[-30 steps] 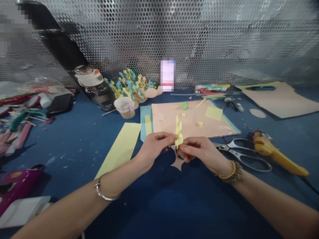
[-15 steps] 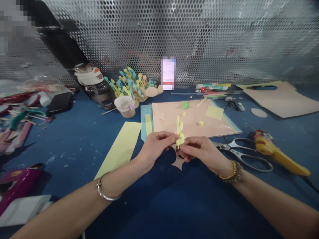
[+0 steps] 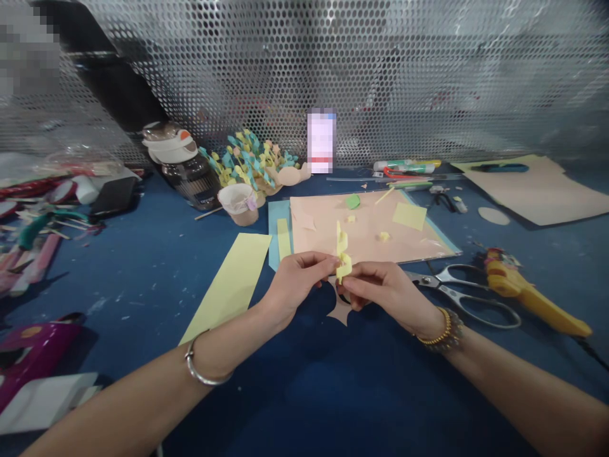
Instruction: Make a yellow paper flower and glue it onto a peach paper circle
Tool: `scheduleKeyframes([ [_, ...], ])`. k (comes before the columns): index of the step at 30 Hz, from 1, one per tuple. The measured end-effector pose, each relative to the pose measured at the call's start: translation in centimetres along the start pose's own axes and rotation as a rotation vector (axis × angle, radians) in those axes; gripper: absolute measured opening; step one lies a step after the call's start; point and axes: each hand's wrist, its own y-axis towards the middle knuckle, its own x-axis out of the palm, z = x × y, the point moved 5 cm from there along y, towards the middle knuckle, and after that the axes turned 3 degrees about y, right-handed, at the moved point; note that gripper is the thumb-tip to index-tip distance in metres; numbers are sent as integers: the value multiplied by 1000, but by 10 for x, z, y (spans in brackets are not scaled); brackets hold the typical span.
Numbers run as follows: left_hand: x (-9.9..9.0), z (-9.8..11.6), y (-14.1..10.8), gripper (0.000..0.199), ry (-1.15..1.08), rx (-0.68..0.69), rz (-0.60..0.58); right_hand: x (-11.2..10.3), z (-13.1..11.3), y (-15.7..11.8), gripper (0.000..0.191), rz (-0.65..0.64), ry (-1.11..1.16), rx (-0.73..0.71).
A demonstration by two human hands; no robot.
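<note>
Between my fingertips stands a curled yellow paper piece (image 3: pixel 343 263), held upright just in front of the pink paper sheet (image 3: pixel 328 244). My left hand (image 3: pixel 301 279) pinches it from the left side. My right hand (image 3: pixel 380 282) grips its lower right edge with thumb and fingers. Below my right fingers lies a pink paper scrap (image 3: pixel 339 312) with pointed edges, partly covered. A small yellow curl (image 3: pixel 384 237) and a green piece (image 3: pixel 353 201) rest on the pink sheet. A long yellow paper strip (image 3: pixel 235 273) lies left of my hands.
Scissors (image 3: pixel 466 292) and a yellow glue gun (image 3: pixel 528 292) lie at the right. A white cup (image 3: pixel 238 202), paper flowers (image 3: pixel 257 162) and a dark jar (image 3: pixel 188 178) stand at the back left. Behind rises a perforated metal panel (image 3: pixel 404 82) with a phone (image 3: pixel 321 143) before it.
Both hands stay in place around the yellow paper piece. Its upper tip has shifted very slightly to the left.
</note>
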Motion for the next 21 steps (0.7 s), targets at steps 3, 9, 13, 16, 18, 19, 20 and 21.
scheduleKeyframes([
  [3,-1,-1,0,15,-3,3,13,2,-1,-1,21,6,-58,-2],
  [9,-1,-1,0,15,13,10,0,3,-1,-4,18,52,-161,-26],
  [13,0,0,0,15,30,13,-20,3,-2,-4,17,49,-201,-40],
  [16,1,1,1,15,44,15,-44,3,-1,-5,18,46,-239,-51],
  [18,2,1,1,15,50,15,-52,3,-1,-5,19,47,-266,-57],
  [19,1,1,1,15,52,14,-54,3,-1,-6,19,49,-280,-61],
  [20,1,1,1,15,54,13,-53,2,-2,-6,19,52,-294,-65],
  [21,1,1,1,16,55,12,-51,2,-2,-7,19,58,-309,-70],
])
